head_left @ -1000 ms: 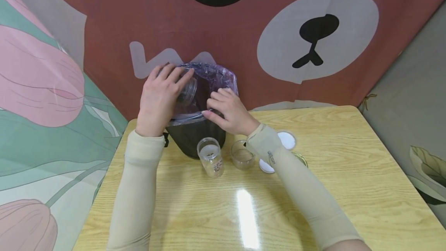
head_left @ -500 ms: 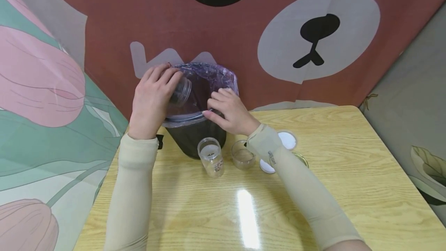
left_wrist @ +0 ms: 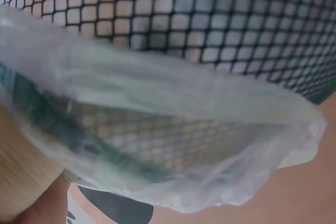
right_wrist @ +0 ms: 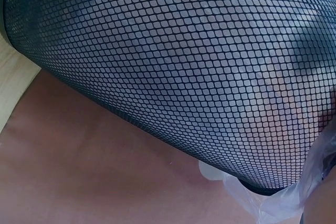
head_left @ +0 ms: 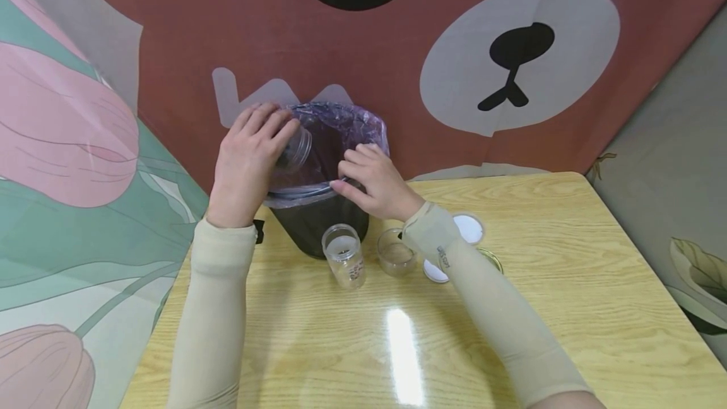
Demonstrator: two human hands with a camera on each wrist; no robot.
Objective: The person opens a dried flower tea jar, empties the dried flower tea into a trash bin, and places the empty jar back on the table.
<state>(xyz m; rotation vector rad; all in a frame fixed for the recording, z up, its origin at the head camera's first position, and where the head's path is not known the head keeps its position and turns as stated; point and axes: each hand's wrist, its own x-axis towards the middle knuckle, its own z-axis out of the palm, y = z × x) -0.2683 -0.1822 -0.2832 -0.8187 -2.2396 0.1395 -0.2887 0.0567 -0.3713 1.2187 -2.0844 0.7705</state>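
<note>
A black mesh trash bin with a thin plastic liner folded over its rim leans toward me at the back of the table. My left hand holds a clear jar tipped sideways inside the bin's mouth, its ridged rim facing right. The hand hides most of that jar. My right hand grips the front right of the bin's rim through the liner. Close up, the liner and mesh fill the left wrist view. In the right wrist view the mesh wall covers most of the frame.
In front of the bin stands a clear jar with printing on its side. Beside it is a low clear round container. White lids and a gold-edged ring lie partly behind the right sleeve. A printed cloth backs the wooden table.
My left hand has shifted left with the jar, still inside the bin's mouth, and barely moved in the last half second. The right hand and bin stay in place.
</note>
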